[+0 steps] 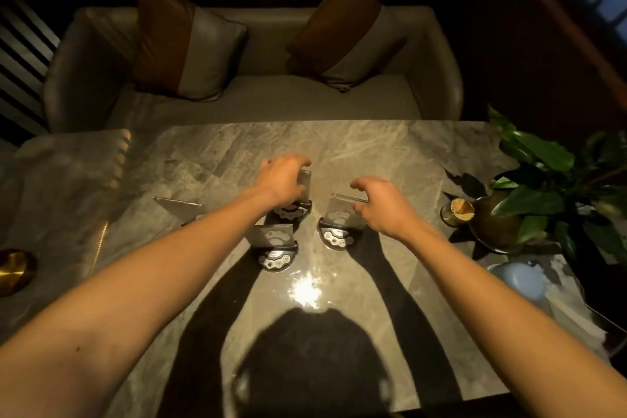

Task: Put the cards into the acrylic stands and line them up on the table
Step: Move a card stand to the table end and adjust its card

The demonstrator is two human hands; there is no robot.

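Near the middle of the marble bench (390, 153) stand three clear acrylic stands on dark rounded bases, with a fourth clear panel (176, 205) off toward the left edge. Left hand (283, 180) curls over the top of the far stand (298, 200), fingers wrapped about its upper edge in what looks like a light grip. Right hand (380, 204) comes down on the right stand (342, 220), thumb and fingers half curled at its top edge; whether they truly pinch it or only touch cannot be told. Nearest stand (273, 244) sits alone, just toward the near edge from the other two, a card apparently already in it. Such acrylic is stiff, light and slick, and likely to scratch or tip, so the hold is best taken low on the panel's side edges or on the base, sliding gently over the stone. Over by the right edge sit a potted plant (529, 187) and a small glass (456, 210), well apart from the stands.
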